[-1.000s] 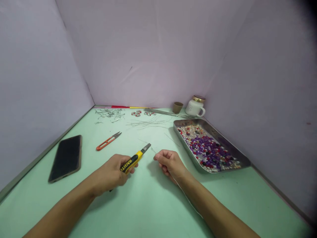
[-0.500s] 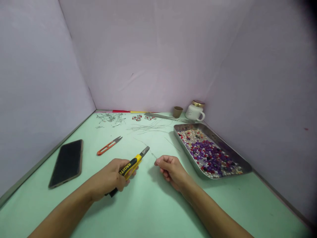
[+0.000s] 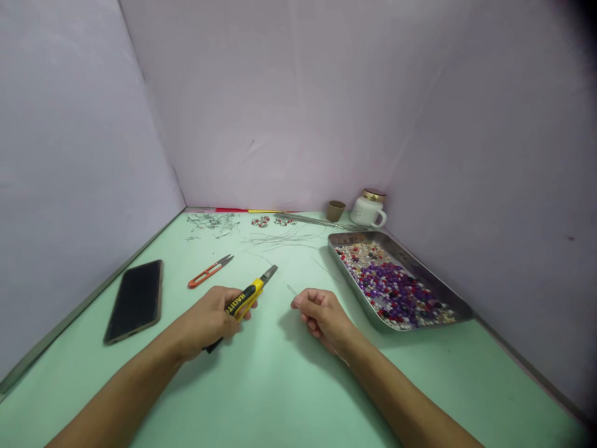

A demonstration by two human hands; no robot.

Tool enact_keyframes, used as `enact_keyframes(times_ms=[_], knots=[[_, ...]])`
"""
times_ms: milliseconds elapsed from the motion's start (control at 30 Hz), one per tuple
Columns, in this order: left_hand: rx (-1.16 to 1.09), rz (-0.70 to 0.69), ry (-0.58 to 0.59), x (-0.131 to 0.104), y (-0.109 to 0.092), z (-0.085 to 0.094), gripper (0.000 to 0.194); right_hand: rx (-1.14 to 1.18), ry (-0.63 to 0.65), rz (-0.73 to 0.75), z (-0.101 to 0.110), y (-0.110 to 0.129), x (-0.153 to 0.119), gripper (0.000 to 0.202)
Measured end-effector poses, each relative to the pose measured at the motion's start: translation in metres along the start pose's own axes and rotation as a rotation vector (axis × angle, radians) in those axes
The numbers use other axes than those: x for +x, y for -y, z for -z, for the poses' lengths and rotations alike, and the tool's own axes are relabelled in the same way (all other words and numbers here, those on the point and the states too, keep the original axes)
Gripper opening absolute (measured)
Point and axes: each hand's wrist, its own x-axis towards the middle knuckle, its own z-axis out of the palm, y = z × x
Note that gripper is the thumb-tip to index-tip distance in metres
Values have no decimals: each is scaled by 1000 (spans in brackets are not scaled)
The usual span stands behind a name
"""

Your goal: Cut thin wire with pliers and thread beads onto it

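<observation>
My left hand [image 3: 217,320] is wrapped round the yellow and black handles of the pliers [image 3: 254,289]. Their metal jaws point up and to the right, with a thin wire by the tip. In a pinch between thumb and forefinger, my right hand [image 3: 321,314] holds a short thin wire [image 3: 291,290], its looped end sticking out up and left. A gap of bare table separates the plier jaws from this wire. Right of my right hand lies a metal tray [image 3: 357,292] of purple, red, white and clear beads [image 3: 396,289].
Orange snips [image 3: 209,272] and a phone [image 3: 135,302] lie on the left. Behind are loose wires [image 3: 284,238], a pile of wire pieces [image 3: 212,222], beaded pieces [image 3: 260,221], a brown cup [image 3: 335,211] and a white lidded mug [image 3: 366,211]. Walls enclose the table.
The pliers in my left hand have moved left and slightly up, away from the wire. A longer wire end beyond the right hand's loop no longer shows. The view has shifted slightly.
</observation>
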Motion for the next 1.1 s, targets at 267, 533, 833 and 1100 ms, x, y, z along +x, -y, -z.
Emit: enact_keyframes(times_ms=[267, 533, 833, 1100], knots=[[-86, -54, 80, -9, 0, 6, 33, 45, 12, 38, 1, -3, -3, 18], [5, -154, 209, -24, 11, -7, 26, 175, 121, -37, 1, -7, -6, 19], [-13, -207, 180, -24, 11, -8, 26, 462, 359, -210, 9, -5, -1, 13], [-52, -161, 130, -25, 11, -12, 27, 723, 555, -459, 16, -2, 0, 10]])
